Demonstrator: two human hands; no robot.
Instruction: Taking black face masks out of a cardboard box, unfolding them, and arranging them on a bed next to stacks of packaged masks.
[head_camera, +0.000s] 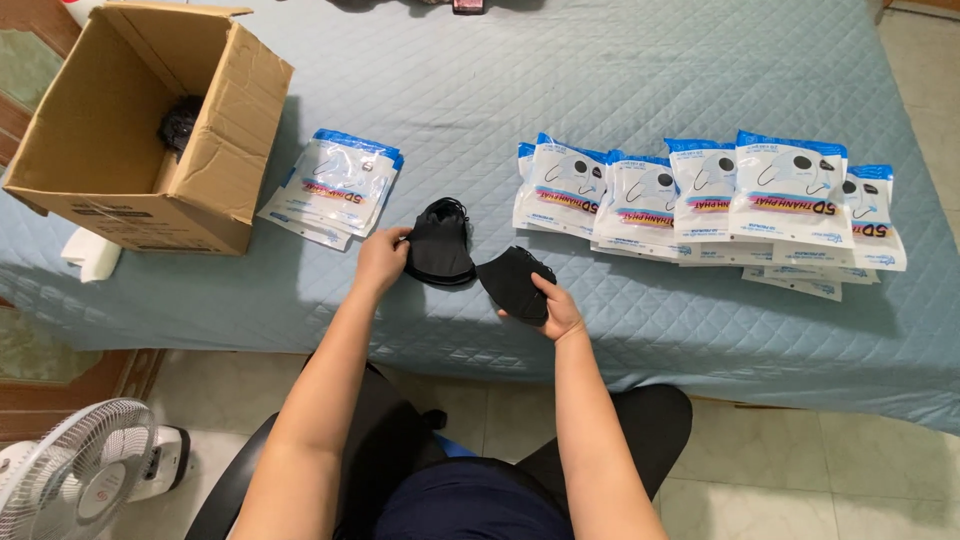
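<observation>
My left hand (382, 258) grips the left edge of a small stack of black face masks (440, 243) lying on the quilted blue-grey bed cover (620, 80). My right hand (556, 308) holds a single black face mask (512, 282) just to the right of that stack, slightly above the cover. Both forearms reach forward from my lap.
An open cardboard box (130, 130) with dark masks inside stands at the left. A pile of blue-and-white empty pouches (340, 185) lies beside it. A row of several filled pouches (720, 195) overlaps at the right. A white fan (80, 475) stands on the tiled floor.
</observation>
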